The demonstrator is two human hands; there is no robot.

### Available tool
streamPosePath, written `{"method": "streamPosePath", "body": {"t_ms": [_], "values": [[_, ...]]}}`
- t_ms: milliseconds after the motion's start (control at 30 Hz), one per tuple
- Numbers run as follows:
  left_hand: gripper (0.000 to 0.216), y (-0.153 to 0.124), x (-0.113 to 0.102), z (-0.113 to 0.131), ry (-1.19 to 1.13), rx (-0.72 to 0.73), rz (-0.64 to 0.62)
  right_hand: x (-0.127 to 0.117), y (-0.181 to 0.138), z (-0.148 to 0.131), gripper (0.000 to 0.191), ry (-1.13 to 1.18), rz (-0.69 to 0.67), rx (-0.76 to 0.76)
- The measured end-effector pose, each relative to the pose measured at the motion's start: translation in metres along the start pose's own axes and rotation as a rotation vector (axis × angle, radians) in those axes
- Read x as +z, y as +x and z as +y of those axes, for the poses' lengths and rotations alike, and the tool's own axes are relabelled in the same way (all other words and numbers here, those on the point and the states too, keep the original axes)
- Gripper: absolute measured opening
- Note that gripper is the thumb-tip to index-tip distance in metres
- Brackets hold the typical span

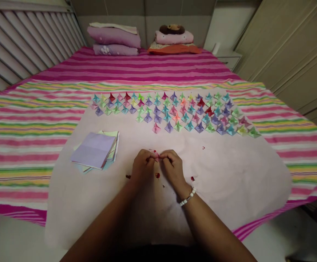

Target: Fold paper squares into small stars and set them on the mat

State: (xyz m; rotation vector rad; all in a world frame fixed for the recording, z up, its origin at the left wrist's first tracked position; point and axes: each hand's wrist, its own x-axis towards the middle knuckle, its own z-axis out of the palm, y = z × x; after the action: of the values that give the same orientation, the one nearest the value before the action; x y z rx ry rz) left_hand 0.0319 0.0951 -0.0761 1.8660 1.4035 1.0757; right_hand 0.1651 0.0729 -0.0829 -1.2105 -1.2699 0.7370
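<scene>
My left hand [142, 167] and my right hand [171, 167] meet over the pale sheet [229, 174] spread on the bed. Both pinch a small pink folded paper piece [156, 156] between their fingertips. A white bead bracelet [187, 197] circles my right wrist. Further back lie several rows of small folded paper shapes [174, 111] in many colours. A stack of square coloured papers [96, 150], lilac on top, lies to the left of my left hand.
Small red scraps [192, 178] dot the sheet near my hands. The striped bedspread [24, 123] covers the bed. Folded pillows [114, 39] and a pink bundle [174, 38] sit at the headboard. A cabinet [292, 54] stands at right.
</scene>
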Motion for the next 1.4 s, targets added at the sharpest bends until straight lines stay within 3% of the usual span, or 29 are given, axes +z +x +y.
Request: {"method": "streamPosePath", "body": {"t_ms": [367,633,1000,1200,1400], "values": [[0.023,-0.007,-0.003,0.011,0.361,-0.023,-0.048,0.001,-0.002,0.0,0.024,-0.085,0.017,-0.036],[0.017,-0.006,-0.013,0.004,0.507,0.142,-0.159,0.004,-0.004,0.002,0.017,-0.186,0.009,-0.089],[0.023,-0.002,-0.009,-0.003,0.477,0.178,-0.151,0.006,-0.004,0.007,0.016,-0.226,0.004,-0.117],[0.023,-0.002,-0.011,-0.002,0.467,0.16,-0.221,0.007,-0.004,0.01,0.017,-0.235,-0.031,-0.1],[0.026,0.002,-0.027,0.002,0.499,0.21,-0.359,0.006,-0.004,0.011,0.019,-0.223,-0.019,-0.106]]}}
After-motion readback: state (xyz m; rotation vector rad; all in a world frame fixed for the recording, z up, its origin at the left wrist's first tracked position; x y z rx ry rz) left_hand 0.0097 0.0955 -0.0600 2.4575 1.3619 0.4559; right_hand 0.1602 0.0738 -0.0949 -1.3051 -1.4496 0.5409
